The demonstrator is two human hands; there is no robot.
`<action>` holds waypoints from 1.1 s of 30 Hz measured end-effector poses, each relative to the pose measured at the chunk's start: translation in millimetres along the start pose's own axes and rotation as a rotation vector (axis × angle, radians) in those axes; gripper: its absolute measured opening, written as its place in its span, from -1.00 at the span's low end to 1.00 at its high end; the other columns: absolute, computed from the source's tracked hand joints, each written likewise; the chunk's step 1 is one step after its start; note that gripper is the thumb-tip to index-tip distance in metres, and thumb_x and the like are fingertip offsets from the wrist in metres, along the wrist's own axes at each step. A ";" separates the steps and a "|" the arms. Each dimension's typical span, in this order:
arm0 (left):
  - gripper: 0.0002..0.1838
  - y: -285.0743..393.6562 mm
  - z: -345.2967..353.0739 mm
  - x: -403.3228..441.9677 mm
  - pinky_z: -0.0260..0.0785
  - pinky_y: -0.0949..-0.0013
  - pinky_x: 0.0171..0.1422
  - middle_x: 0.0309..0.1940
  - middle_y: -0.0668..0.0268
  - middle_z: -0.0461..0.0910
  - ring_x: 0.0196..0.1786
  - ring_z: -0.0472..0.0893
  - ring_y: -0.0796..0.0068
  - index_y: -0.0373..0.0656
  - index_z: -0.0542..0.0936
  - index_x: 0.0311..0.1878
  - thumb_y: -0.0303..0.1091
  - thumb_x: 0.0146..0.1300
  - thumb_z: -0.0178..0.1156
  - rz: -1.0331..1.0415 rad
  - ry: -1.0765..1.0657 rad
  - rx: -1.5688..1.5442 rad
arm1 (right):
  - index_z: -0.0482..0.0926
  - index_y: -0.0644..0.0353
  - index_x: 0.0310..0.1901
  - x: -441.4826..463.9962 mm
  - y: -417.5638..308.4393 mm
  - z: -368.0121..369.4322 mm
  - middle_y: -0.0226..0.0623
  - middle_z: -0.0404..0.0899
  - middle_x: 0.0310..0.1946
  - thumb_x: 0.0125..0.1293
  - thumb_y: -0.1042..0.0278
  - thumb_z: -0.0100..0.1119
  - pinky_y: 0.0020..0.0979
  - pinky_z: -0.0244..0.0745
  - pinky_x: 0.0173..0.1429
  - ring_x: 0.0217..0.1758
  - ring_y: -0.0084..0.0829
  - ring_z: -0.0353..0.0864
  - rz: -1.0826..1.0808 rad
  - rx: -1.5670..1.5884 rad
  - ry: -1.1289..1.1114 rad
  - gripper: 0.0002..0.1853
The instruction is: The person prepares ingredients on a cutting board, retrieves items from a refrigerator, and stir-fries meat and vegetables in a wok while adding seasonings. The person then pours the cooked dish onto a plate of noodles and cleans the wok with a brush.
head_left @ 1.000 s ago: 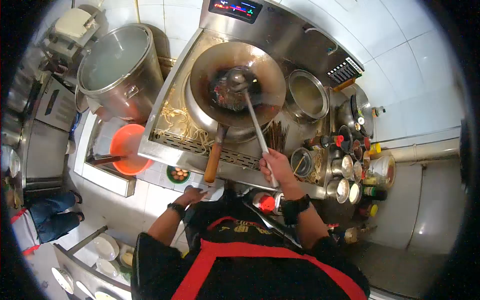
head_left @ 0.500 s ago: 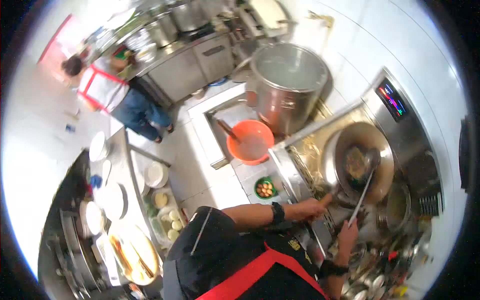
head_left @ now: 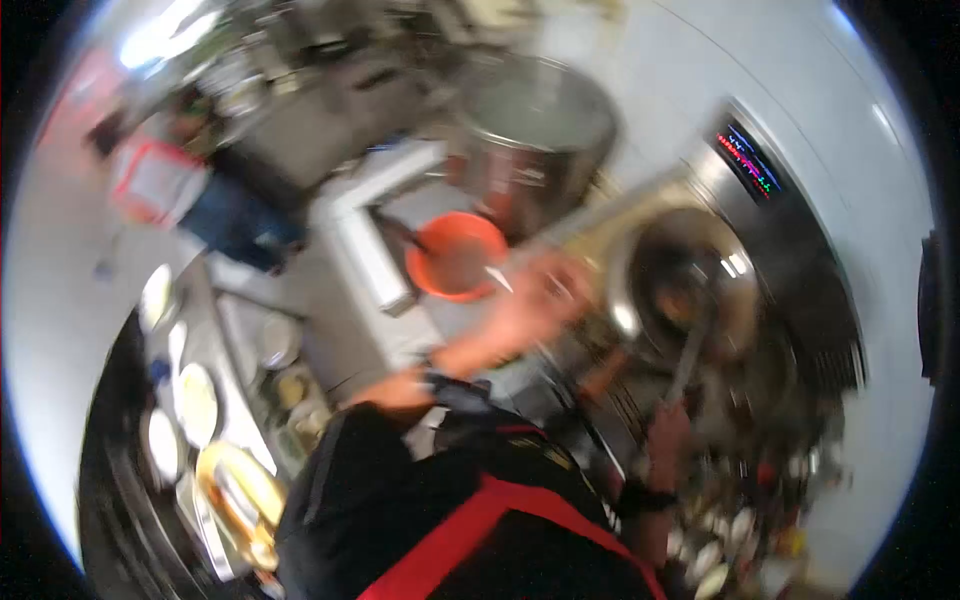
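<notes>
We're in a working kitchen, probably a restaurant's; a wok (head_left: 735,325) sits on a steel range (head_left: 800,260) with a lit display (head_left: 748,160); a big stockpot (head_left: 535,110) stands near; plates (head_left: 198,405) line a side counter (head_left: 232,375).

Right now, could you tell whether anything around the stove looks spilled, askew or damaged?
Nothing clearly stands out. The wok sits on the stove with the ladle in it, and the orange basin stands upright. The view is too blurred to rule out small spills.

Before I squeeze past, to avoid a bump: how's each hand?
Left hand: too blurred to tell open or closed.
Right hand: closed around the ladle's handle.
</notes>
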State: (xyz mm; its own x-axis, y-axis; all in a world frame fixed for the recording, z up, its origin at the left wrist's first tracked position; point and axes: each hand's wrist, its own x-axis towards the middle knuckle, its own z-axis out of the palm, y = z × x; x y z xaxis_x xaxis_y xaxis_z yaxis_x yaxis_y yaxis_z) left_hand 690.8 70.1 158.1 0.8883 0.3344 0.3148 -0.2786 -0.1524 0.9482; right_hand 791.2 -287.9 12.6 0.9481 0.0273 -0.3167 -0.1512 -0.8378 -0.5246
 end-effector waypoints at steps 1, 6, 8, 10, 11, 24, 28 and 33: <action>-0.74 31.2 -24.1 10.1 0.42 0.40 -0.14 -0.20 0.33 0.55 -0.20 0.54 0.47 -0.15 0.54 -0.10 -0.46 0.11 0.27 0.077 0.162 0.285 | 0.41 0.20 0.22 1.6 9.8 4.3 -0.10 0.61 -0.36 0.31 0.32 0.07 -0.21 0.47 -0.28 -0.40 -0.25 0.57 -0.096 -0.063 -0.007 -0.56; -0.73 212.3 -56.6 31.3 0.42 0.39 -0.10 -0.17 0.26 0.55 -0.19 0.54 0.44 -0.19 0.54 -0.10 -0.44 0.10 0.26 1.352 0.169 0.257 | 0.42 0.23 0.22 -59.3 1.8 -61.0 -0.50 0.37 -0.61 0.31 0.39 0.07 -0.53 0.31 -0.54 -0.61 -0.71 0.35 0.065 0.501 -0.179 -0.57; -0.75 223.0 -48.4 35.6 0.43 0.38 -0.10 -0.18 0.25 0.55 -0.19 0.54 0.44 -0.20 0.54 -0.11 -0.44 0.12 0.24 1.429 0.123 0.235 | 0.37 0.29 0.24 -72.6 -18.9 -84.1 -0.05 0.59 -0.42 0.30 0.25 0.10 -0.24 0.49 -0.32 -0.47 -0.30 0.58 0.017 0.144 -0.188 -0.49; -0.77 223.0 -42.6 46.0 0.43 0.37 -0.10 -0.18 0.24 0.55 -0.20 0.55 0.43 -0.21 0.54 -0.12 -0.44 0.13 0.21 1.444 0.111 0.214 | 0.34 0.28 0.26 -64.4 -13.5 -57.2 0.05 0.58 -0.40 0.30 0.24 0.09 -0.16 0.50 -0.30 -0.42 -0.15 0.60 -0.107 -0.057 -0.003 -0.47; -0.78 219.1 -44.7 49.1 0.43 0.36 -0.10 -0.19 0.24 0.55 -0.20 0.55 0.43 -0.21 0.54 -0.12 -0.43 0.14 0.20 1.450 0.127 0.205 | 0.31 0.27 0.27 -41.3 -16.9 -47.8 0.15 0.58 -0.37 0.29 0.22 0.09 -0.08 0.50 -0.27 -0.38 -0.01 0.62 -0.257 -0.261 0.199 -0.45; -0.83 158.8 -25.1 86.5 0.44 0.30 -0.10 -0.22 0.19 0.57 -0.21 0.55 0.38 -0.26 0.53 -0.18 -0.41 0.24 0.05 1.271 0.269 0.114 | 0.35 0.22 0.24 -56.4 -31.9 -48.5 0.04 0.60 -0.32 0.33 0.21 0.06 -0.13 0.52 -0.31 -0.34 -0.10 0.64 -0.027 -0.100 -0.015 -0.51; -0.80 66.2 41.5 116.0 0.41 0.29 -0.06 -0.14 0.15 0.56 -0.14 0.54 0.35 -0.28 0.53 -0.12 -0.45 0.19 0.14 0.578 -0.024 0.325 | 0.27 0.44 0.26 12.7 -36.0 -16.3 0.21 0.55 -0.35 0.28 0.17 0.05 -0.01 0.46 -0.15 -0.26 0.13 0.58 -0.175 -0.055 0.207 -0.39; -0.30 -129.0 105.1 21.9 0.41 0.15 0.03 -0.13 -0.01 0.57 -0.06 0.58 0.13 -0.41 0.46 0.01 0.01 0.00 0.42 -0.323 -0.475 0.357 | 0.27 0.34 0.30 -48.1 -7.3 -37.6 0.22 0.54 -0.27 0.23 0.18 0.05 -0.06 0.42 -0.06 -0.16 0.14 0.54 -0.174 0.032 0.082 -0.36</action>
State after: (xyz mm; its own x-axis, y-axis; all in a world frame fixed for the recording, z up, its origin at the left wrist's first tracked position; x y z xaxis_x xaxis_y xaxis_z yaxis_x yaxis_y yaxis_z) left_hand 784.6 -0.7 38.3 0.9935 -0.0181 -0.1125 0.0932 -0.4390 0.8936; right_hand 757.2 -303.5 61.4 0.9801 0.1247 -0.1546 0.0094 -0.8065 -0.5911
